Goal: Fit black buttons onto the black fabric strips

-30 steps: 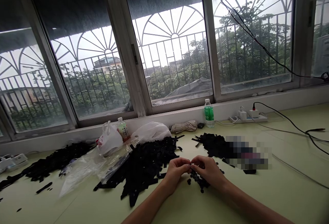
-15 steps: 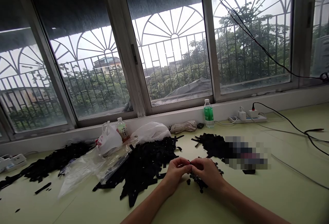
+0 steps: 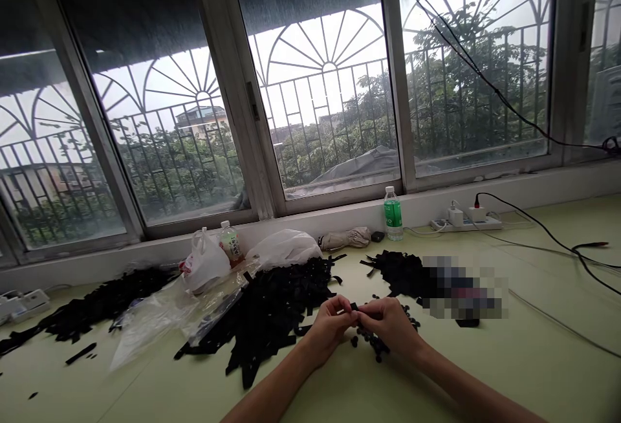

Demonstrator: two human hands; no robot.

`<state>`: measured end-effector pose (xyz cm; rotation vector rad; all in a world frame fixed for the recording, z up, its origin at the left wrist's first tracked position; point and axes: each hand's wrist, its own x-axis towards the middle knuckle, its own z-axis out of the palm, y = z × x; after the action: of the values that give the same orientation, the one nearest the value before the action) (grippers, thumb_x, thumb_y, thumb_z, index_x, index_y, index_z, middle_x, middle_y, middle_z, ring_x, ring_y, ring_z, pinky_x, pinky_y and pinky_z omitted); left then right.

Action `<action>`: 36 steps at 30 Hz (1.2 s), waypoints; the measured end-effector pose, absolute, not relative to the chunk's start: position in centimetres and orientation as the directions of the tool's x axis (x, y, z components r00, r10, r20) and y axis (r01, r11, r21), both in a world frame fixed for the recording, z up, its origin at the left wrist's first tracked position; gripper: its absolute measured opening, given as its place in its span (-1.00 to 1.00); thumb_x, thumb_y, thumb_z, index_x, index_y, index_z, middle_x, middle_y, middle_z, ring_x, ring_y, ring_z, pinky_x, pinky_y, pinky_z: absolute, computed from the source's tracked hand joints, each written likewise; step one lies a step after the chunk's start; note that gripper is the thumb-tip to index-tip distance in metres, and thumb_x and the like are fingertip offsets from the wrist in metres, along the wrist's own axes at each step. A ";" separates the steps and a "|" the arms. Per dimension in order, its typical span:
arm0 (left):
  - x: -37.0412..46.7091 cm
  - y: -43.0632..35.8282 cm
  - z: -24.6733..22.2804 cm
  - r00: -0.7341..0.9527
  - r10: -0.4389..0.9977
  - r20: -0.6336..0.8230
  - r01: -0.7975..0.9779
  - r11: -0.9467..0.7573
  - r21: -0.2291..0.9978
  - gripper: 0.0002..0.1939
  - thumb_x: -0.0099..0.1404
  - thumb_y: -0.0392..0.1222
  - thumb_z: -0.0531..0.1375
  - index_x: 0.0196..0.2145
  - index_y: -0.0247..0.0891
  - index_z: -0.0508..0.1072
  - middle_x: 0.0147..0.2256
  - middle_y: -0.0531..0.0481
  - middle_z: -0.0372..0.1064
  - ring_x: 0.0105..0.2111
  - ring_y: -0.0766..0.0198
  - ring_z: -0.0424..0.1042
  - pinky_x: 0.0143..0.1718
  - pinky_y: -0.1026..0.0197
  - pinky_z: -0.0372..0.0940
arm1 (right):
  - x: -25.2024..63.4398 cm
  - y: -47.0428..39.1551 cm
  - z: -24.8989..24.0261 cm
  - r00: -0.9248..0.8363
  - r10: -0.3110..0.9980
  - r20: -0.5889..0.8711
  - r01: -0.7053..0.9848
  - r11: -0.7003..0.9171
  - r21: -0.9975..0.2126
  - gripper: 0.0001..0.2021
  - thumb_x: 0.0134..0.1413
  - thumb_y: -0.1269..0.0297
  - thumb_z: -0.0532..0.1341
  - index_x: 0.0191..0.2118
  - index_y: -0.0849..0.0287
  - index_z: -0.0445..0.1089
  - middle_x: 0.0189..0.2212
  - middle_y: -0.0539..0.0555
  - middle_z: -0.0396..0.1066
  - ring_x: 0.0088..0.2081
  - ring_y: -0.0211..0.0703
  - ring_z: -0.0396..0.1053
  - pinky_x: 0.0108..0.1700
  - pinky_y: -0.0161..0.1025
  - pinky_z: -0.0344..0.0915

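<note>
- Both hands are up over the desk [image 3: 548,358], fingertips nearly meeting. The left hand [image 3: 326,331] and right hand [image 3: 395,326] each have a pinching grip, closed on the same small black piece [image 3: 354,306].
- That piece sits right between the fingertips, and it's too small to tell whether anything is fixed to it.
- A bunch of round black bits [image 3: 378,347] lies loose on the desk, just beside and partly behind the right hand, so plenty look unused.
- The big middle heap of black strips [image 3: 279,297] is off past the left hand. The right-hand heap [image 3: 400,273] sits beyond the right hand and runs into a pixelated patch, and there's a third heap [image 3: 104,303] way over to the left.
- As for progress, the one piece in the fingers looks mid-handling. Can't tell which heap, if any, is finished stuff, so no fair count of done versus left.
- A clear plastic sheet [image 3: 150,329] lies next to the middle heap, and a green-labelled bottle [image 3: 393,215] stands by the window.
</note>
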<state>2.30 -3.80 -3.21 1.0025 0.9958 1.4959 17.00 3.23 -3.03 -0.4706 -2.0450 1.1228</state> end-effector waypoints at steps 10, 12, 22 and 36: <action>2.1 -3.2 -3.9 -0.160 0.982 0.101 -0.331 -0.150 0.932 -0.74 -0.06 -0.28 0.41 -0.48 -0.32 0.38 -0.52 0.06 0.33 -0.48 0.39 0.35 -0.32 0.29 0.24 | 17.1 3.9 -3.0 -0.701 0.626 0.342 -0.115 0.374 -0.920 -0.69 -0.09 0.06 0.24 -0.56 0.23 0.49 -0.61 0.06 0.47 -0.51 -0.06 0.46 -0.46 -0.26 0.39; 2.1 -3.2 -4.0 -0.159 0.982 0.101 -0.334 -0.150 0.931 -0.74 -0.07 -0.28 0.41 -0.49 -0.32 0.38 -0.51 0.06 0.33 -0.49 0.38 0.35 -0.32 0.28 0.25 | 17.1 3.9 -3.1 -0.706 0.622 0.339 -0.124 0.362 -0.924 -0.70 -0.09 0.08 0.25 -0.55 0.24 0.49 -0.60 0.07 0.48 -0.49 -0.06 0.46 -0.45 -0.26 0.39; 1.8 -3.2 -4.2 -0.139 0.985 0.102 -0.353 -0.145 0.924 -0.74 -0.05 -0.30 0.40 -0.47 -0.32 0.37 -0.55 0.11 0.31 -0.52 0.40 0.35 -0.38 0.30 0.24 | 17.3 4.3 -3.2 -0.768 0.534 0.354 -0.186 0.343 -0.921 -0.72 -0.04 0.12 0.22 -0.42 0.25 0.54 -0.53 0.08 0.52 -0.47 -0.05 0.48 -0.38 -0.21 0.43; 1.6 -3.0 -4.6 -0.121 0.988 0.095 -0.362 -0.133 0.923 -0.73 -0.01 -0.33 0.38 -0.46 -0.32 0.33 -0.55 0.10 0.31 -0.55 0.42 0.33 -0.44 0.34 0.21 | 17.1 4.0 -3.1 -0.756 0.589 0.284 -0.155 0.261 -0.953 -0.70 -0.12 0.07 0.29 -0.48 0.27 0.55 -0.59 0.10 0.50 -0.50 -0.07 0.47 -0.42 -0.24 0.41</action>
<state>1.59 -3.05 -4.60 0.9537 0.9362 1.5235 17.10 4.02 -3.06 -0.3925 -1.9193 1.5520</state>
